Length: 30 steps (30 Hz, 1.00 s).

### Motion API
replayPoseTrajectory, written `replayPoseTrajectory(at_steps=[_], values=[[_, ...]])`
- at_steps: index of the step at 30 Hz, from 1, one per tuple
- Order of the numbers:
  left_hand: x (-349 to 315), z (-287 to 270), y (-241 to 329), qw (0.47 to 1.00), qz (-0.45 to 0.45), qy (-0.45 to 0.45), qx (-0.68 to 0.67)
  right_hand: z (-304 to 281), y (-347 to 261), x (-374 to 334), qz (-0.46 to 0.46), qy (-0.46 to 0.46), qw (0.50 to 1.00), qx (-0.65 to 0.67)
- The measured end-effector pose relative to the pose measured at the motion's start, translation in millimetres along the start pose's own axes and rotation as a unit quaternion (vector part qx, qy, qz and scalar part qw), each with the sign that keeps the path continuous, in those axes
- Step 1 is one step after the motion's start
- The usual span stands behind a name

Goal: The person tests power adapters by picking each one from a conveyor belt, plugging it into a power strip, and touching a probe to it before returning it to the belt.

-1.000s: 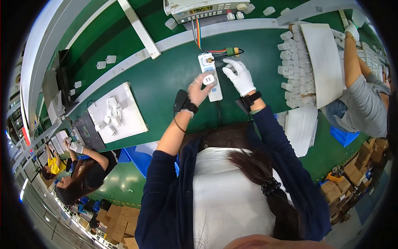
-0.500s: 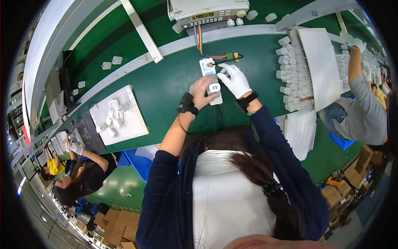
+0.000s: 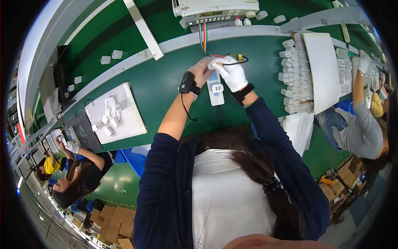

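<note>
A white power strip [image 3: 215, 98] lies lengthwise on the green bench in front of me. One white charger [image 3: 217, 88] with two ports sits plugged into its middle. My left hand [image 3: 200, 73] is closed at the strip's far end, around a second white charger that its fingers mostly hide. Beside it, my right hand [image 3: 233, 75], in a white glove, pinches the yellowish plug of a black cable [image 3: 245, 61] close to that charger. The cable loops back to a small green connector board [image 3: 237, 57]. Exactly how plug and charger meet is hidden by my fingers.
A bench instrument [image 3: 219, 11] stands at the back, with coloured wires running to the board. Rows of white chargers [image 3: 287, 62] and a white sheet [image 3: 317, 70] are at right. A white board [image 3: 134, 120] carries chargers at left. Co-workers sit on both sides.
My left hand has moved from beside the middle charger to the strip's far end and closed there. My right hand has come left and taken hold of the black cable's plug.
</note>
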<state>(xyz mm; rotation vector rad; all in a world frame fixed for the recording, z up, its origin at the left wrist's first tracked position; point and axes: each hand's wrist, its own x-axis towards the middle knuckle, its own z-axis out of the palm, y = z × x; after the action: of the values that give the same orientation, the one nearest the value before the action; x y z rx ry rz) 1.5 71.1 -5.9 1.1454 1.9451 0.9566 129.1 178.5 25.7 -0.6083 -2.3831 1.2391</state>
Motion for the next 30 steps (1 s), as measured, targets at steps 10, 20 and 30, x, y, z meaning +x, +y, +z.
replayPoseTrajectory(at_steps=[10, 20, 30], values=[[2.7, 6.4, -12.0, 0.990, -0.032, -0.011, -0.135, -7.4, -14.1, -72.9, 0.136, -0.086, 0.987, 0.020], [-2.3, 5.3, -10.2, 0.993, 0.069, 0.087, -0.045, -0.1, -13.4, -76.7, 0.019, -0.040, 0.988, -0.148], [107.0, -128.3, -80.0, 0.960, -0.010, 0.128, 0.248, 6.6, -16.3, -69.5, 0.008, -0.051, 0.989, -0.139]])
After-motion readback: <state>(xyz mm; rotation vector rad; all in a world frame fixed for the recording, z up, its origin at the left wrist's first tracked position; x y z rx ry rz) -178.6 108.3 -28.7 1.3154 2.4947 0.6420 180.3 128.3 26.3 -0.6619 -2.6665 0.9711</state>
